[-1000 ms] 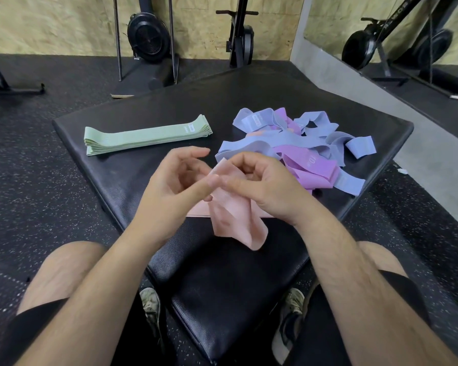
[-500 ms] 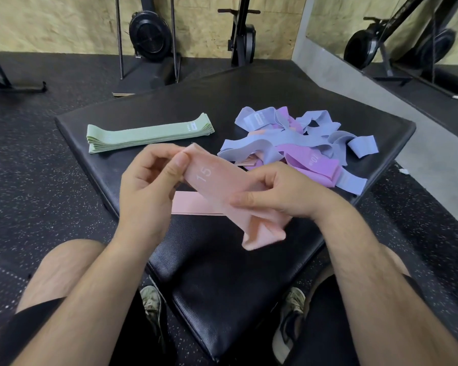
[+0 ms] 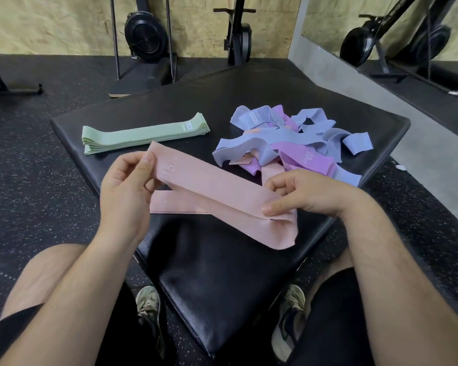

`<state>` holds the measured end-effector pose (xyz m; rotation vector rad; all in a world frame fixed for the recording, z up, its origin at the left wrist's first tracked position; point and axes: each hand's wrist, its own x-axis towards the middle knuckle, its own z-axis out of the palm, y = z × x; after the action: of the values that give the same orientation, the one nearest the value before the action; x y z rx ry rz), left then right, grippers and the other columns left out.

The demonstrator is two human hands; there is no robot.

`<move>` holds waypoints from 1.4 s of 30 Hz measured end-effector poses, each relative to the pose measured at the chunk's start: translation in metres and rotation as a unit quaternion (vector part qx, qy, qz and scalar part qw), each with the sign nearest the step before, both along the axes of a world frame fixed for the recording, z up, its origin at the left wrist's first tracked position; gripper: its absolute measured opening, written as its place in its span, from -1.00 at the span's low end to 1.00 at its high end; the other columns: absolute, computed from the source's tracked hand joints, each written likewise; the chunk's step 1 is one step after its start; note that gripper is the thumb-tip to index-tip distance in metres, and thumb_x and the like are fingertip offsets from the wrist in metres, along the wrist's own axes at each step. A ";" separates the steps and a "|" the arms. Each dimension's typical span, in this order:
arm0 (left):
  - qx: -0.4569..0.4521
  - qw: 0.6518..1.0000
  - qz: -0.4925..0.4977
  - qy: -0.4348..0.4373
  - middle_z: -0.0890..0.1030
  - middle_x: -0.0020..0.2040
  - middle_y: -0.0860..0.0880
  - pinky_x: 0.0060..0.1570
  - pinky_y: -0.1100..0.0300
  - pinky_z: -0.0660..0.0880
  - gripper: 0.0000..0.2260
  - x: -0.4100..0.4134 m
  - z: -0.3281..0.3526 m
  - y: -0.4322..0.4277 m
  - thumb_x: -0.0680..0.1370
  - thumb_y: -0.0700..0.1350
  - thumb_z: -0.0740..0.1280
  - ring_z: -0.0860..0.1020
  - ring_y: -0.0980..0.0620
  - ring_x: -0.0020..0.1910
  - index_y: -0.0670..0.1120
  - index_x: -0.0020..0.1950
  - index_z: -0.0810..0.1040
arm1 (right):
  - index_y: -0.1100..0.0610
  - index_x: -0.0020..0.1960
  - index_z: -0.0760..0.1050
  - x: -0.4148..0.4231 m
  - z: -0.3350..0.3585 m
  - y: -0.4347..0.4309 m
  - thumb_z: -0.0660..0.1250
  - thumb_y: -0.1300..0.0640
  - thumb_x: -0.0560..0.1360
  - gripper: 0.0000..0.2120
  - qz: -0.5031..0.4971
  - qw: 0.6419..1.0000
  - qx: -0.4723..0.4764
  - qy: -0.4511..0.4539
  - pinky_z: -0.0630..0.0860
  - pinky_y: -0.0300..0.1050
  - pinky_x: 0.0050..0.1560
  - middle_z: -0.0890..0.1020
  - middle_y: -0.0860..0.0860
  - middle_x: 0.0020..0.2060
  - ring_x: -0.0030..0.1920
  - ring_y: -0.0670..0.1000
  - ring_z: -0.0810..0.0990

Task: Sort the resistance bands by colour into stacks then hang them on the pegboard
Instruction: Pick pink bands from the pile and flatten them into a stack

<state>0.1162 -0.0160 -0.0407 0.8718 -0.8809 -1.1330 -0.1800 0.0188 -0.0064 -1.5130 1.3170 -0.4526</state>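
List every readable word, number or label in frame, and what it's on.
"15": on the pink band pinched between the left hand and the right hand.
"10": on a purple band in the mixed pile; the small print beside it is unreadable.
White tag on the green stack: too small to read.
Patch on a blue band: blurred.

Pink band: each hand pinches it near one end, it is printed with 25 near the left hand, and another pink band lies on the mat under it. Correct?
Not quite: the head view shows 15 on the pink band, not 25. The left hand and right hand each pinch it near an end, and the second pink band lies on the mat beneath.
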 end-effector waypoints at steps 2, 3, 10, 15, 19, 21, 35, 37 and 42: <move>0.025 0.999 0.007 -0.029 0.61 -0.24 0.01 -0.23 0.28 0.54 -0.86 0.003 -0.005 -0.003 0.67 -0.22 0.30 0.57 0.11 -0.27 -0.09 -0.09 0.55 | 0.09 -0.05 0.65 0.002 -0.004 0.001 0.54 0.21 0.46 -0.89 0.009 1.000 0.008 0.018 0.56 -0.09 0.09 0.76 0.07 -0.13 -0.10 -0.02 0.71; 0.038 0.998 0.017 -0.043 0.60 -0.22 0.00 -0.25 0.29 0.52 -0.86 0.005 -0.008 -0.006 0.66 -0.21 0.32 0.56 0.11 -0.28 -0.07 -0.10 0.55 | 0.10 -0.04 0.65 0.002 -0.005 0.001 0.54 0.20 0.47 -0.88 0.013 1.000 0.007 0.026 0.55 -0.11 0.12 0.76 0.07 -0.11 -0.09 -0.03 0.70; 0.087 0.986 0.109 -0.092 0.55 -0.22 0.02 -0.34 0.37 0.47 -0.84 0.017 -0.013 -0.010 0.66 -0.15 0.33 0.50 0.21 -0.39 -0.02 -0.12 0.51 | 0.05 -0.12 0.67 -0.009 -0.002 0.007 0.55 0.18 0.46 -0.92 -0.031 0.998 -0.061 0.004 0.45 -0.25 -0.10 0.66 -0.13 -0.29 -0.28 -0.16 0.55; 0.125 0.979 0.108 -0.116 0.56 -0.16 -0.07 -0.35 0.25 0.50 -0.87 0.024 -0.021 -0.012 0.64 -0.13 0.33 0.50 0.11 -0.38 -0.01 -0.11 0.52 | 0.03 -0.13 0.69 -0.018 -0.011 0.005 0.55 0.04 0.45 -0.91 -0.060 0.995 -0.066 0.050 0.53 -0.04 0.10 0.71 -0.06 -0.17 -0.17 -0.10 0.60; 0.119 0.979 0.090 -0.138 0.54 -0.11 -0.12 -0.37 0.29 0.55 -0.96 0.026 -0.025 -0.013 0.63 -0.20 0.33 0.56 0.14 -0.40 -0.13 -0.01 0.51 | 0.04 -0.08 0.66 -0.018 -0.020 0.002 0.56 0.10 0.46 -0.91 -0.168 0.979 -0.113 0.030 0.53 -0.16 -0.04 0.66 -0.11 -0.25 -0.24 -0.09 0.59; 0.111 0.977 0.093 -0.156 0.54 -0.07 -0.14 -0.32 0.24 0.56 -0.93 0.028 -0.025 -0.012 0.60 -0.23 0.34 0.58 0.11 -0.39 -0.10 0.03 0.49 | -0.02 -0.02 0.66 -0.020 -0.021 0.000 0.56 0.12 0.45 -0.85 -0.213 0.967 -0.136 0.033 0.50 -0.25 -0.05 0.67 -0.09 -0.17 -0.19 -0.09 0.60; 0.078 0.869 0.077 -0.482 0.60 -0.18 0.06 -0.15 0.03 0.52 -0.95 0.024 -0.034 0.001 0.58 -0.02 0.35 0.59 -0.01 -0.19 0.04 0.00 0.54 | -0.04 0.14 0.53 -0.008 -0.038 -0.002 0.49 0.15 0.47 -0.71 -0.232 0.932 -0.118 0.251 0.42 -0.19 -0.22 0.60 -0.05 -0.07 -0.14 -0.03 0.59; 0.052 0.857 0.091 -0.505 0.60 -0.17 0.02 -0.10 0.00 0.54 -0.98 0.025 -0.036 -0.001 0.58 -0.07 0.34 0.59 -0.07 -0.14 0.01 -0.01 0.54 | -0.02 0.14 0.52 -0.004 -0.040 -0.001 0.49 0.12 0.47 -0.72 -0.237 0.924 -0.129 0.271 0.40 -0.15 -0.19 0.60 -0.04 -0.02 -0.09 0.00 0.58; 0.077 0.810 0.100 -0.573 0.51 0.17 -0.14 0.25 -0.05 0.44 -0.79 0.028 -0.043 -0.004 0.56 -0.10 0.28 0.49 -0.20 0.17 -0.05 0.19 0.53 | 0.10 0.17 0.48 0.005 -0.039 0.004 0.46 0.10 0.49 -0.70 -0.252 0.905 -0.127 0.319 0.37 -0.14 -0.07 0.52 -0.05 -0.01 -0.03 0.04 0.51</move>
<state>0.1443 -0.0204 -0.0842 1.8013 -1.6206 -0.3864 -0.1752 0.0227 -0.0458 -1.5883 2.2673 -0.4832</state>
